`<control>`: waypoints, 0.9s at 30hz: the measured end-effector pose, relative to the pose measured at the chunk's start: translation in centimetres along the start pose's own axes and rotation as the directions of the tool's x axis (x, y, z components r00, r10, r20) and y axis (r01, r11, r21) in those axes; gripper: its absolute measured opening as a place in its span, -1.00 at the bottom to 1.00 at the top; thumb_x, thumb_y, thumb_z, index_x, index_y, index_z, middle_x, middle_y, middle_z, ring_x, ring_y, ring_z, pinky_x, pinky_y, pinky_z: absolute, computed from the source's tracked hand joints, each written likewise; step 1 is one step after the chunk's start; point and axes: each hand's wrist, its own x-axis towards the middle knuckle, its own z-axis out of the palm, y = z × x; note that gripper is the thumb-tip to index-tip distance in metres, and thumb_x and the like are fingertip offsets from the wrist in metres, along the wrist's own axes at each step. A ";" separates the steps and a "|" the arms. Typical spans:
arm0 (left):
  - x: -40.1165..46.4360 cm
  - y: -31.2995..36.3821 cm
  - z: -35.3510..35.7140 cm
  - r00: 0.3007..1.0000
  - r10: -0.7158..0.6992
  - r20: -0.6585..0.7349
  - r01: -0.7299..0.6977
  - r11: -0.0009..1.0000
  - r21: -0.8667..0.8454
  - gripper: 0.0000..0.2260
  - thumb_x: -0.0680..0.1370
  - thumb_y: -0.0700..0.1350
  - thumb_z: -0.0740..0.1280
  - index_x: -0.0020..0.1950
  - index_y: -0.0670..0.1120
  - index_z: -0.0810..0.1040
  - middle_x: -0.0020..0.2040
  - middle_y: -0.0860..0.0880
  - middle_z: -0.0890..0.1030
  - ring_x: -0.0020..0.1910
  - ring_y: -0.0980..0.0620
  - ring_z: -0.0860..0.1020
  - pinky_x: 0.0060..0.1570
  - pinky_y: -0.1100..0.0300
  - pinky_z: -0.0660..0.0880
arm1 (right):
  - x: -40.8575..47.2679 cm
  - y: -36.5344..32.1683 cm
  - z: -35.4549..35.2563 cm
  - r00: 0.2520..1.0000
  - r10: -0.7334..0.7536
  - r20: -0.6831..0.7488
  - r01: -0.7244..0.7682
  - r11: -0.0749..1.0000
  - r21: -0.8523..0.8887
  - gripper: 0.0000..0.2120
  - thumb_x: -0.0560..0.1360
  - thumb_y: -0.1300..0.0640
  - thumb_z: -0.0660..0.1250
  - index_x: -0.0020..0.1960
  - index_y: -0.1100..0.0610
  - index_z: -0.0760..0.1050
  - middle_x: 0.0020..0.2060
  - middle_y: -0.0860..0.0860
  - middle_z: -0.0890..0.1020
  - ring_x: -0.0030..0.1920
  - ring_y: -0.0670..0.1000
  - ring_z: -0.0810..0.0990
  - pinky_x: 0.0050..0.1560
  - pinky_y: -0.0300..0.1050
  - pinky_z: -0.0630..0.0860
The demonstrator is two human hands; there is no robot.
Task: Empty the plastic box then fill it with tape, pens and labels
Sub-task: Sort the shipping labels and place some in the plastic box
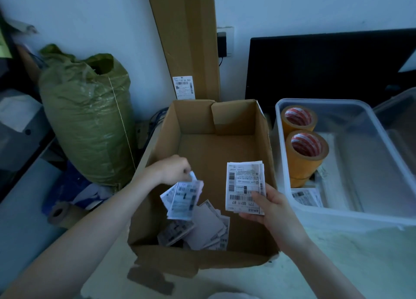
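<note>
I see my left hand (174, 169) pinching a fan of white barcode labels (183, 199) over the open brown cardboard box (263, 127); its print is blurred. My right hand (273, 207) grips a neat white label stack (244, 187). At three o'clock, the clear plastic box (369, 217) holds two yellow tape rolls (305, 151).

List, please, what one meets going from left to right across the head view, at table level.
Green sack → left hand → cardboard box → tape rolls in the plastic box.
</note>
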 end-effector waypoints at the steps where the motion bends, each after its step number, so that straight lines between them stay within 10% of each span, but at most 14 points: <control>1: -0.7 0.3 -0.8 0.999 0.022 -0.048 -0.023 0.999 -0.032 -0.74 0.58 -0.07 0.28 -0.31 -0.10 0.44 -0.34 -0.02 0.48 -0.40 0.05 0.42 -0.38 0.20 0.31 | 0.0 0.0 0.0 1.000 -0.004 -0.005 0.004 1.000 0.004 -0.78 0.61 0.20 0.16 0.09 -0.09 0.48 0.01 -0.05 0.65 0.03 -0.01 0.63 -0.04 -0.05 0.65; 17: -3.6 3.6 -0.9 0.912 0.224 -0.344 -0.369 0.812 -0.452 -0.93 0.56 -0.13 0.32 -0.09 -0.12 0.56 -0.15 0.05 0.68 -0.19 0.19 0.63 -0.29 0.32 0.52 | 0.4 -0.4 0.7 0.989 0.004 0.149 -0.012 0.998 0.055 -0.80 0.62 0.09 0.16 0.13 -0.02 0.53 -0.04 0.02 0.69 0.04 0.06 0.68 0.06 0.10 0.62; 23: -2.2 4.8 1.0 0.869 0.120 -0.481 -0.379 0.787 -0.488 -0.90 0.54 -0.09 0.36 -0.11 -0.10 0.53 -0.16 0.05 0.66 -0.22 0.13 0.63 -0.25 0.26 0.58 | 1.8 -1.6 0.7 0.968 0.012 0.252 0.030 0.986 -0.164 -0.80 0.62 0.17 0.17 0.18 0.03 0.49 0.01 0.06 0.66 0.02 0.05 0.67 -0.13 -0.03 0.65; 27: -0.2 3.7 2.1 0.839 0.074 -0.539 -0.353 0.827 -0.437 -0.71 0.56 -0.08 0.32 0.28 0.07 0.44 0.12 0.19 0.49 0.02 0.19 0.48 -0.06 0.33 0.44 | 4.6 -2.7 1.2 0.968 -0.073 0.239 0.185 0.854 -0.487 -0.83 0.63 0.14 0.13 0.15 0.02 0.45 0.06 0.00 0.61 0.07 0.01 0.63 -0.12 -0.09 0.66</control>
